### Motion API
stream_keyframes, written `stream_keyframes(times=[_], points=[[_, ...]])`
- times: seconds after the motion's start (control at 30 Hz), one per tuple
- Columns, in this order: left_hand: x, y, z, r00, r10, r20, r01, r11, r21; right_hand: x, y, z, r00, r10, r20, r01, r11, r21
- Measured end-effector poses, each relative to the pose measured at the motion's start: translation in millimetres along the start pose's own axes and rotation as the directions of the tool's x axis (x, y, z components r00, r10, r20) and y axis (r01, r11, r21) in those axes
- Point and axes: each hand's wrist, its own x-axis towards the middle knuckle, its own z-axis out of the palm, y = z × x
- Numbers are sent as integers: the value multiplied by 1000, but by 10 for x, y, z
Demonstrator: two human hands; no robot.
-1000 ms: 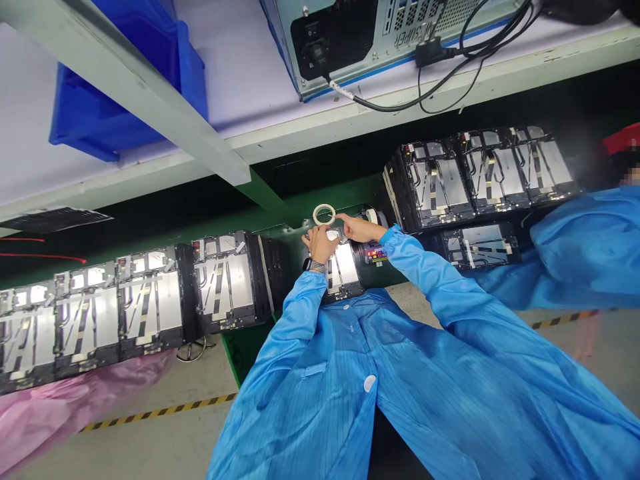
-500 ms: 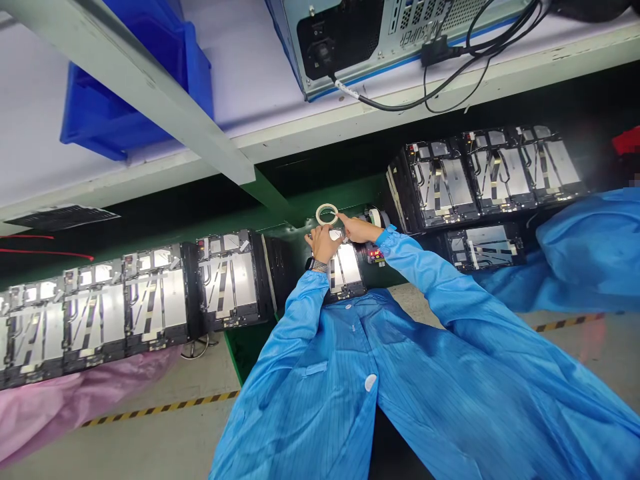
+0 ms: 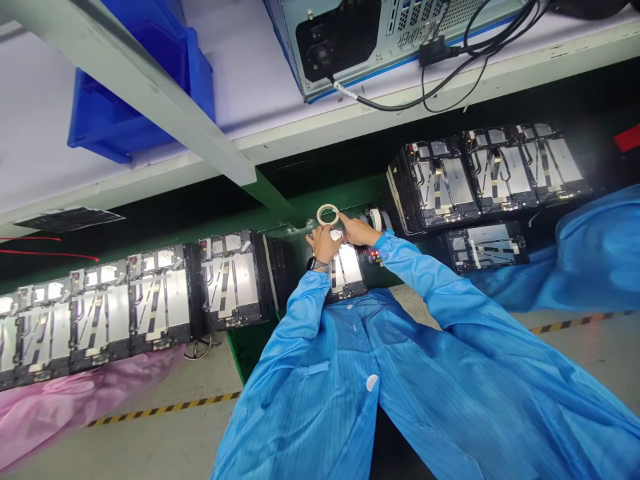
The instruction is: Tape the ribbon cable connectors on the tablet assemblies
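An opened flat electronic device, like a tablet's inside (image 3: 346, 268), lies in front of me with its silver panel and black edges showing. My left hand (image 3: 325, 244), with a watch on its wrist, rests on the device's upper left part, fingers bent and apart. At its upper right corner is my right hand (image 3: 361, 231), thumb and forefinger drawn together; whatever is between them is too small to make out. Just beyond my fingertips lies a pale tape roll (image 3: 327, 214). A tape dispenser (image 3: 376, 219) stands beside my right hand, with red lit digits below it.
Stacks of similar devices stand at left (image 3: 231, 283) and right (image 3: 443, 190). Another single device (image 3: 487, 247) lies near a co-worker's blue sleeve (image 3: 600, 253). A pink sleeve (image 3: 95, 397) shows at left. Overhead, a shelf (image 3: 300, 137) holds a blue bin (image 3: 140, 113) and a computer case (image 3: 350, 47).
My right hand's forefinger, stretched toward the tape roll before, is now drawn in and bent at the device's upper corner. My left hand stays nearly in place. The view has shifted slightly.
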Motion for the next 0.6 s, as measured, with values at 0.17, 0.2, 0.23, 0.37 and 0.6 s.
stream_keyframes(times=[0.17, 0.2, 0.23, 0.37, 0.6], points=[[7, -18, 17, 1000, 11, -15, -11, 1000, -13, -37, -121, 8, 998, 48, -27, -49, 997, -53], [6, -18, 16, 1000, 12, -15, -12, 1000, -12, -34, -137, 14, 998, 55, -32, -57, 996, -64], [5, -17, 13, 1000, 12, -14, -12, 1000, -10, -27, -143, 18, 997, 62, -44, -65, 995, -76], [-8, -1, -5, 1000, 10, -18, -10, 1000, -15, 15, -11, 9, 980, 157, -122, -162, 986, -33], [-3, -49, -31, 999, 43, -6, -43, 999, -17, -43, 367, 67, 922, 325, -209, -231, 897, 377]])
